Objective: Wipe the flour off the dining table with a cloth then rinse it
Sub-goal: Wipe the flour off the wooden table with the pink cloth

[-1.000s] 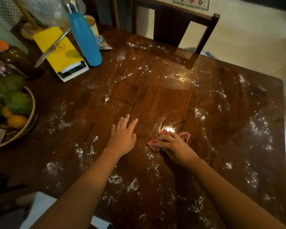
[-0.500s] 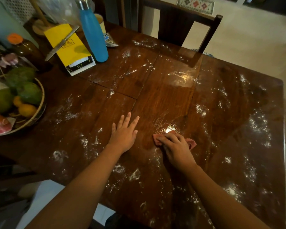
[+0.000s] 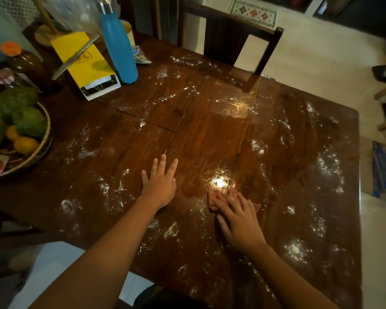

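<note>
Head view | right hand (image 3: 240,221) presses flat on crumpled pink cloth (image 3: 212,200), mid-tabletop (image 3: 210,134) | left hand (image 3: 159,184) flat, holding nothing | white flour (image 3: 325,166) scattered

The left arm (image 3: 103,253) and right arm (image 3: 299,275) are bare and reach forward side by side, a little apart. The left hand (image 3: 159,186) lies flat, palm down, fingers straight and slightly spread, thumb out to the side. The right hand (image 3: 239,221) is palm down too, its extended fingers angled up and to the left, pressing flat on the cloth (image 3: 210,200), whose edge shows beyond the fingertips.
</note>
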The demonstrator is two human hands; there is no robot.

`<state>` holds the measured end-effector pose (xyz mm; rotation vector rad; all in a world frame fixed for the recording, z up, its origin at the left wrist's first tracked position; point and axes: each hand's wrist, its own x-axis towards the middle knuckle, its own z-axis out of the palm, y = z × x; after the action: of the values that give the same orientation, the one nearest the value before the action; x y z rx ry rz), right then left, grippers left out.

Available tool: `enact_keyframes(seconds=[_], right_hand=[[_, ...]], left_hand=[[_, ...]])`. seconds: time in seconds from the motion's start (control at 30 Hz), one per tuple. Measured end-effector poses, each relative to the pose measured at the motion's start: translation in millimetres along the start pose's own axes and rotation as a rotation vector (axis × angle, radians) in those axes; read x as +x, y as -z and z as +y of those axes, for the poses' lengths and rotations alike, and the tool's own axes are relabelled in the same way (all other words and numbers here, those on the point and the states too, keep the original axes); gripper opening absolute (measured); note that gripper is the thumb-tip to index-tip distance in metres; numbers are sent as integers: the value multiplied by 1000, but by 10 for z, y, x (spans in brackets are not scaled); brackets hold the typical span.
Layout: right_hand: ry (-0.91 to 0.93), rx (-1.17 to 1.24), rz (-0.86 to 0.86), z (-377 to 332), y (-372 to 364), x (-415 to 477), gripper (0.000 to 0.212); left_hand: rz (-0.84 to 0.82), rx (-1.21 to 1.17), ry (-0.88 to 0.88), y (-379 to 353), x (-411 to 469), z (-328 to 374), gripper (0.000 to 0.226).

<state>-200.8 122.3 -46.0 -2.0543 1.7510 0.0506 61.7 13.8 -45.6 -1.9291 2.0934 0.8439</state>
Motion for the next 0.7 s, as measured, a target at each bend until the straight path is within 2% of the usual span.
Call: enact_keyframes(seconds=[0.13, 0.2, 0.3, 0.37, 0.47, 0.6, 0.63, 0.7], right_hand=[[137, -62, 17, 261, -70, -166, 53], [62, -101, 62, 337, -27, -97, 51], [-128, -6, 100, 200, 55, 86, 48], [-126, 49, 65, 41, 57, 190, 51], [22, 81, 19, -131, 33, 233, 54], [455, -48, -108, -66, 24, 178, 53], [516, -97, -119, 21, 46, 181, 54], [511, -120, -83, 231, 70, 227, 53]], left_hand=[[10, 1, 16, -64, -41, 22, 61], [4, 8, 29, -88, -80, 33, 61], [7, -10, 48, -133, -181, 66, 61], [14, -25, 59, -143, -240, 83, 60], [29, -60, 75, -127, -287, 73, 59], [37, -72, 103, -138, -372, 88, 59], [36, -74, 114, -145, -397, 104, 60], [32, -87, 130, -163, -464, 137, 62]])
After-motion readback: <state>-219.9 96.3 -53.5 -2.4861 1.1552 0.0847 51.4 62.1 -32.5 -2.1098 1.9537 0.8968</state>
